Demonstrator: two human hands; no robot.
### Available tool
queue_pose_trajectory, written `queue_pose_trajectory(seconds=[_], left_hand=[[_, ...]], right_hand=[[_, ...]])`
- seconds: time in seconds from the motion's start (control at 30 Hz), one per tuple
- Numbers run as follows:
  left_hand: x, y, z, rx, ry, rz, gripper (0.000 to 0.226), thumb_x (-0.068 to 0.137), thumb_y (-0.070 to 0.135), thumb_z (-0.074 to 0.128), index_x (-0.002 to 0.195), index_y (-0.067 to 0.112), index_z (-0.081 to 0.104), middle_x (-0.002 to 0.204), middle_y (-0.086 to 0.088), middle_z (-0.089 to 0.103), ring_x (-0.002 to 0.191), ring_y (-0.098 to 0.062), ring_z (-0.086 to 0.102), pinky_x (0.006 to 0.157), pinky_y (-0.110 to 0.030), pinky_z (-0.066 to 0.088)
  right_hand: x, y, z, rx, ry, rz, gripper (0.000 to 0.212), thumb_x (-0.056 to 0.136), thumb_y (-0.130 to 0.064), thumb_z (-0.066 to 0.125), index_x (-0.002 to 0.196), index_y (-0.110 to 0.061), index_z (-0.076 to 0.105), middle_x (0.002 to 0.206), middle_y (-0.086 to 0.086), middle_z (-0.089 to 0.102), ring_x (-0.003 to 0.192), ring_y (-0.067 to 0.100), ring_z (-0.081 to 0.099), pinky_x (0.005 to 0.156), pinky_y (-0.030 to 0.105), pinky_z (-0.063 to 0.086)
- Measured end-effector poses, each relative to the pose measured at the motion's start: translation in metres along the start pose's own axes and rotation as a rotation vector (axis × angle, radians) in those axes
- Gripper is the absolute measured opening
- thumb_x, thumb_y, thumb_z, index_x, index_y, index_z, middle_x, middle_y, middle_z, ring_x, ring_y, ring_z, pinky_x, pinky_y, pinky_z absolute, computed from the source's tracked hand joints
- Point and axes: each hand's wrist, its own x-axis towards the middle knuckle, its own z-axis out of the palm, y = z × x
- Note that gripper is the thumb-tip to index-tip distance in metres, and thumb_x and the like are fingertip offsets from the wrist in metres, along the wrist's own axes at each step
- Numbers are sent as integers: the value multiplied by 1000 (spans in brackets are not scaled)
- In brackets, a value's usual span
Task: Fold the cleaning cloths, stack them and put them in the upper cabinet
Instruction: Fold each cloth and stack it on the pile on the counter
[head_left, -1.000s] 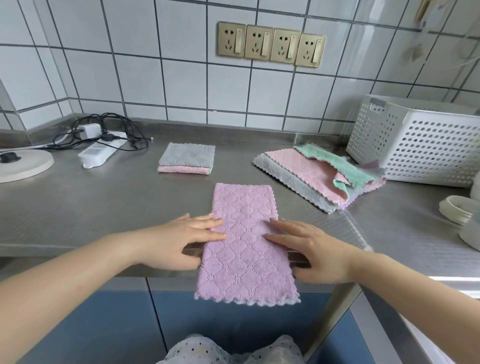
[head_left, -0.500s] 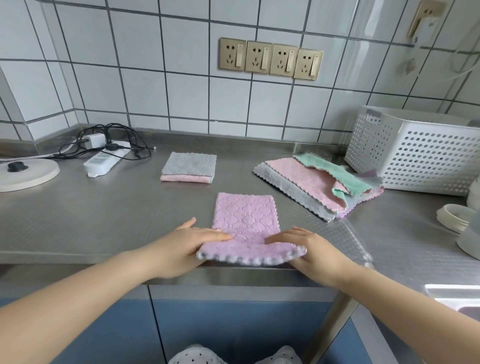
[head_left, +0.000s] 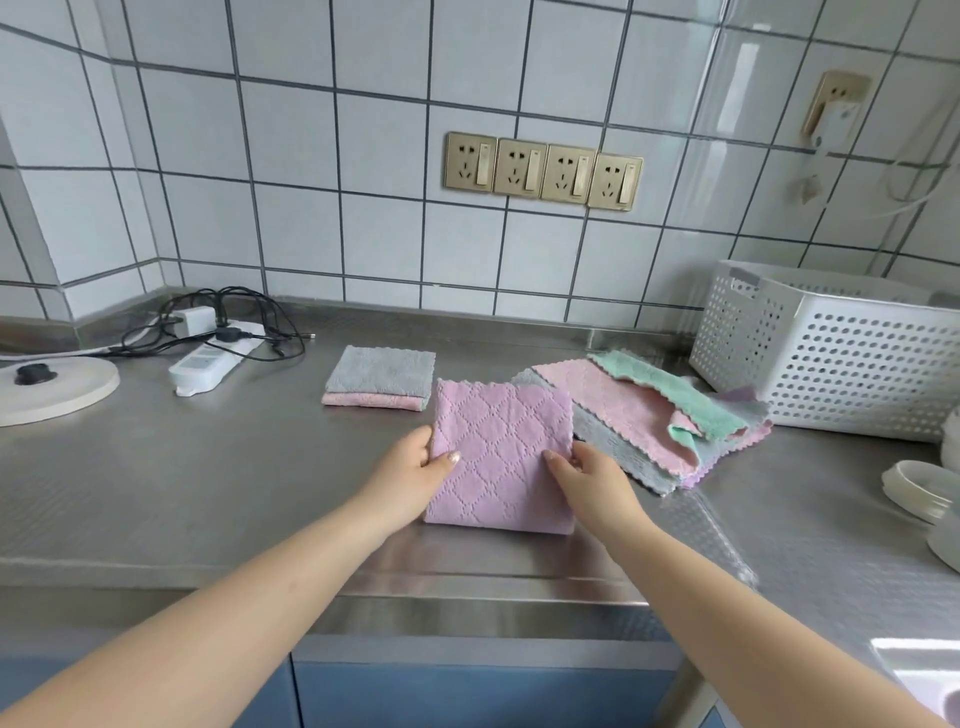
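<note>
purple cloth now folded between hands

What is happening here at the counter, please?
A person is folding cleaning cloths on a steel counter. The left hand and the right hand each pinch a side of a folded purple cloth. Behind it lies a small stack of folded cloths, grey on pink. To the right waits a pile of unfolded cloths, next to a white basket.
</note>
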Motion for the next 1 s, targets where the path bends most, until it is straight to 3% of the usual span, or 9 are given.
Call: queue_pose_trajectory(seconds=[0.07, 0.13, 0.27, 0.33, 0.47, 0.53, 0.63, 0.77, 1.0], left_hand=[[7, -5, 1, 14, -11, -66, 52, 92, 12, 55, 139, 19, 36, 99, -16, 69, 84, -21, 61, 82, -29, 47], [11, -10, 2, 111, -20, -102, 74, 91, 13, 55, 146, 34, 10, 92, -17, 67, 77, -18, 53, 70, -26, 39], [19, -15, 2, 216, -55, -125, 54, 90, 9, 57, 140, 18, 39, 130, -5, 56, 117, -18, 53, 95, -22, 35], [23, -15, 1, 253, -71, -166, 47, 89, 10, 58, 135, 12, 47, 133, -7, 53, 122, -18, 50, 100, -23, 35], [28, -11, 2, 284, -79, -202, 46, 89, 12, 58, 134, 10, 48, 126, -8, 55, 118, -18, 51, 92, -20, 37], [29, -10, 2, 283, -92, -211, 50, 88, 16, 61, 135, 11, 47, 133, -7, 52, 123, -19, 49, 98, -20, 37], [28, -8, 0, 274, -106, -211, 58, 84, 30, 63, 137, 17, 42, 136, -6, 45, 120, -23, 51, 103, -32, 39], [21, 0, -2, 647, -12, -22, 60, 91, 32, 55, 143, 16, 31, 145, -5, 28, 134, -25, 32, 111, -29, 25], [37, 8, 33, 849, -177, 141, 46, 98, 15, 33, 143, 10, 32, 154, -6, 26, 143, -23, 19, 117, -32, 14]], right_hand=[[9, 0, 3, -46, -42, 53, 27, 95, -31, 48, 82, -8, 56, 76, 3, 58, 71, 20, 55, 61, 29, 37], [17, 1, 5, -131, -56, 75, 27, 94, -31, 49, 86, -6, 57, 79, 6, 60, 79, 26, 56, 62, 29, 38], [25, 2, 6, -289, -54, 83, 37, 92, -28, 53, 60, -17, 37, 60, -3, 43, 71, 23, 48, 50, 27, 31], [26, 2, 6, -324, -66, 97, 37, 91, -26, 54, 59, -17, 39, 60, -3, 45, 73, 24, 49, 51, 28, 32], [29, 1, 6, -326, -74, 110, 23, 89, -24, 55, 102, -6, 63, 101, 9, 67, 97, 29, 61, 70, 27, 43], [31, 3, 6, -244, -72, 156, 37, 88, -24, 57, 122, -9, 56, 114, 9, 64, 102, 28, 61, 79, 32, 51], [32, 2, 3, -141, -79, 222, 48, 88, -29, 55, 132, -15, 46, 108, 8, 61, 96, 25, 62, 82, 37, 55], [30, -3, -2, -416, -37, 54, 54, 91, -31, 50, 142, -17, 34, 138, 10, 40, 116, 27, 52, 92, 34, 44], [29, -22, 43, -706, -149, -233, 46, 97, -26, 33, 142, -18, 35, 157, 5, 18, 145, 22, 13, 118, 45, 12]])
